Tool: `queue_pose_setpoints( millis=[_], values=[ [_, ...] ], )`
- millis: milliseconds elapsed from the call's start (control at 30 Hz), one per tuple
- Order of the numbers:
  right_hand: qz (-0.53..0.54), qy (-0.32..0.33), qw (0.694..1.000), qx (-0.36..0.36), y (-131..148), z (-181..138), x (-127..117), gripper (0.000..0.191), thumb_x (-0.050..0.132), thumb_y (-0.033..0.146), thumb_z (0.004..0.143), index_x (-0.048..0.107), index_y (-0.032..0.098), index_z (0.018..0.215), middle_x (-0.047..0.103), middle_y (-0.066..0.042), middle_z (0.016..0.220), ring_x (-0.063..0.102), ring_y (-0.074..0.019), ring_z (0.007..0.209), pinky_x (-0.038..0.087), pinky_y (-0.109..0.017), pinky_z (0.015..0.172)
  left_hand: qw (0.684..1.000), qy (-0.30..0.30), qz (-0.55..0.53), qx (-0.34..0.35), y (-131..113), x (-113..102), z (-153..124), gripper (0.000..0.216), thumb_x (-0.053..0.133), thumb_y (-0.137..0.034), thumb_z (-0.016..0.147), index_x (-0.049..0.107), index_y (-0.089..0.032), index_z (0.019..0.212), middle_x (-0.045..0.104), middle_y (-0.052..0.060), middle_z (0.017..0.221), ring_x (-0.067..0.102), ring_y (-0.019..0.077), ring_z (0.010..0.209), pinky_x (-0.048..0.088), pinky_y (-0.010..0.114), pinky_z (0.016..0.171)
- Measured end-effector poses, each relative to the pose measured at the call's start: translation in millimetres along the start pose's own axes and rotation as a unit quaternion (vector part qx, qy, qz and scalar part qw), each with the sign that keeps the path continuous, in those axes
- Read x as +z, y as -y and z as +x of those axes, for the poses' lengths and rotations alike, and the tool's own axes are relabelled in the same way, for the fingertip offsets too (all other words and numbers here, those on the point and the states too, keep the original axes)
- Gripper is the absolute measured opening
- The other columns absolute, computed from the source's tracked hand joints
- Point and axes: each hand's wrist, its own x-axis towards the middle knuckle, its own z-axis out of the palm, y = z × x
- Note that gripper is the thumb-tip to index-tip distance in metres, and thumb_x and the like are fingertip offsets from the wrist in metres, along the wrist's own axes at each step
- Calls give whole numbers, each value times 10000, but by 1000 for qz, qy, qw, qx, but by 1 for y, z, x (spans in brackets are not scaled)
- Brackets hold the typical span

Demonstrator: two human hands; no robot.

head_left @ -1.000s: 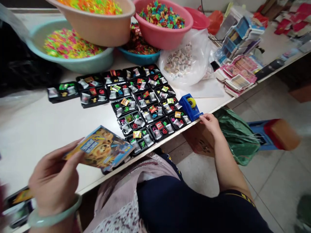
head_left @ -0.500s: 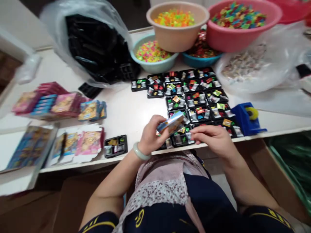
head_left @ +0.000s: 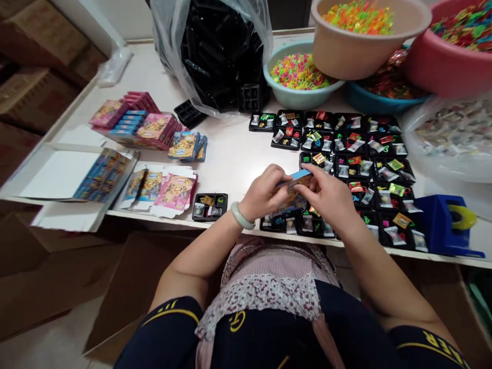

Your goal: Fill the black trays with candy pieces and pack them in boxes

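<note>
A small blue printed box is held between both hands above the front of the table. My left hand grips its left side, with a pale bangle on that wrist. Thumb and fingers of my right hand pinch the box's right end. Below and around them lie rows of black compartment trays filled with wrapped candies and small coloured pieces. One filled black tray sits apart, left of my left hand.
Stacked pink and blue boxes and flat unfolded cartons lie left, beside an open display carton. Behind are a bag of black trays and basins of coloured pieces. A blue tape dispenser stands right.
My right hand has come over to the box and now pinches it together with my left. The view has turned left, so the table's things appear farther right.
</note>
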Motion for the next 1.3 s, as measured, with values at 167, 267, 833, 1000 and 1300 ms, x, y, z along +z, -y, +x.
queue_pose_setpoints(
  millis=[167, 267, 833, 1000, 1300],
  values=[
    [62, 29, 993, -95, -10, 16, 13, 338, 616, 388, 864, 605, 243, 1169, 647, -63, 990, 614, -219, 874, 537, -382, 733, 996, 85, -8, -5, 26, -42, 2, 286, 556, -162, 855, 559, -187, 1141, 625, 68, 983, 585, 172, 909, 497, 339, 810],
    [85, 95, 981, -143, -20, 10, 27, 447, 599, 351, 886, 507, 246, 1311, 633, -93, 1127, 612, -228, 974, 546, -400, 788, 993, 111, 19, -21, 49, -77, -9, 243, 593, -165, 833, 615, -205, 1071, 657, 61, 963, 594, 191, 943, 491, 375, 856],
    [-210, 324, 901, -200, -29, -44, 89, 497, 661, 334, 815, 581, 292, 1304, 357, -118, 1521, 252, -439, 1399, 303, -635, 1064, 923, 179, 225, -255, 117, -33, -55, 406, 652, -290, 799, 562, -77, 1132, 568, 200, 1175, 484, 339, 1153, 370, 507, 1023],
    [-229, 291, 912, -177, -29, -46, 101, 463, 616, 366, 848, 582, 319, 1307, 377, -120, 1506, 334, -440, 1348, 300, -672, 1028, 890, 130, 287, -330, 106, 17, -34, 484, 721, -348, 753, 540, -30, 1070, 501, 284, 1207, 440, 412, 1161, 404, 502, 929],
    [-121, 237, 941, -208, -33, -39, 100, 457, 617, 358, 838, 598, 253, 1283, 487, -124, 1403, 389, -357, 1304, 325, -587, 1066, 951, 84, -38, -296, 96, -33, -66, 146, 547, -212, 799, 515, -167, 663, 664, 87, 976, 597, 191, 893, 455, 339, 854]
  ],
)
